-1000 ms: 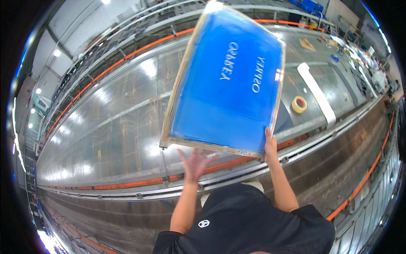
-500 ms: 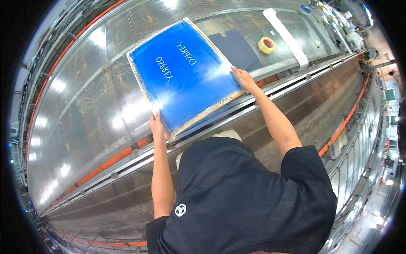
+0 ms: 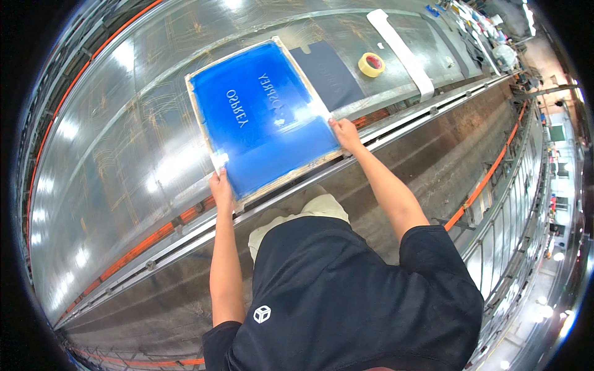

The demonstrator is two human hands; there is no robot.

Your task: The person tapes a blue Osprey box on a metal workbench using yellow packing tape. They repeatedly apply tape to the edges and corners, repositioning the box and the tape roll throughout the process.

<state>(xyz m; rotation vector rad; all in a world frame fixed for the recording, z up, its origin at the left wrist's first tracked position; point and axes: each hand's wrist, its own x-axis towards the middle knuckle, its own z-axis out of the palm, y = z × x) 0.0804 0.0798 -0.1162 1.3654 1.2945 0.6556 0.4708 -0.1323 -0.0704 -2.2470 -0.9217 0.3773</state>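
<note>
A screen-printing frame (image 3: 266,157) has a blue mesh, a worn pale border and two lines of light mirrored lettering. It lies over the near part of the long metal table (image 3: 148,123), its near edge toward me. At its left side, low down, my left hand (image 3: 221,187) grips the border, thumb on top. My right hand (image 3: 345,134) is closed on the right side near the close corner. The fingers under the frame are hidden. Beside its right edge lies a dark grey fabric piece (image 3: 328,77), partly covered by the frame.
A roll of yellow tape (image 3: 371,64) sits right of the fabric. Farther right lies a long white strip (image 3: 402,55). A metal rail (image 3: 396,121) runs along the table's near edge, with an orange bar (image 3: 136,253) beside it. Assorted items are heaped at the far right.
The near end of the frame has come down closer to the table, both hands still holding it. The whole view has shifted slightly, and the glare on the mesh has moved.
</note>
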